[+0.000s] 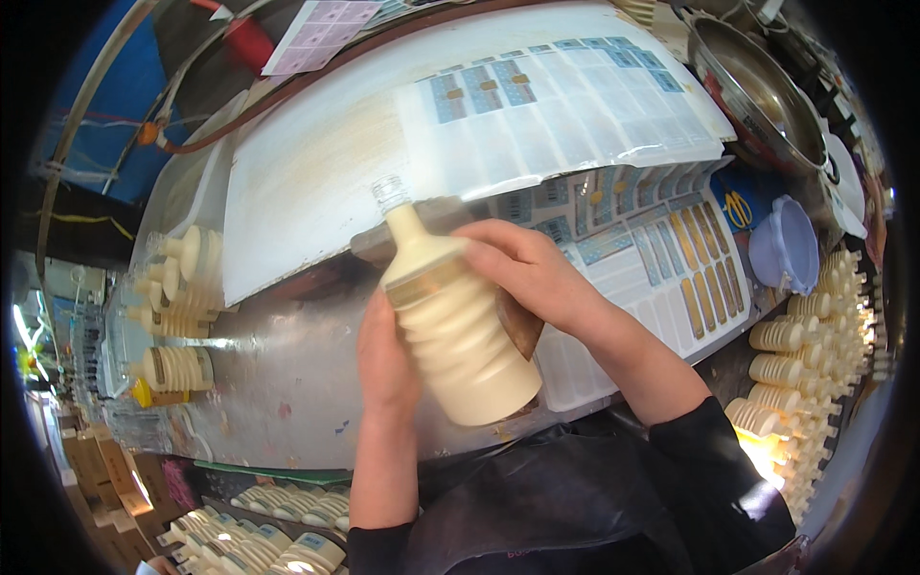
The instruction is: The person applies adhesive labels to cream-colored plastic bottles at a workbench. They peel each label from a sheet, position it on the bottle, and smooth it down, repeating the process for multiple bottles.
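A cream-coloured bottle [470, 359] with a wavy ribbed body and a clear threaded neck is tilted between my hands, its neck pointing away to the upper left. My left hand [385, 359] wraps its left side, the fingers mostly hidden behind it. On the bottle's right shoulder press the bent fingers of my right hand [522, 261], the fingertips partly out of sight. Just below the shoulder lies a gold-toned band [426, 281]. Behind the bottle shows part of a brown block [520, 331], its shape mostly covered.
Label sheets lie beyond: one with blue labels [487, 88] on a white board [316, 163], another with gold strips [704, 273]. To the right are a lavender bucket [783, 247], yellow-handled scissors [737, 209] and a metal basin [757, 86]. Cream bottles stand left [177, 369] and right [776, 369].
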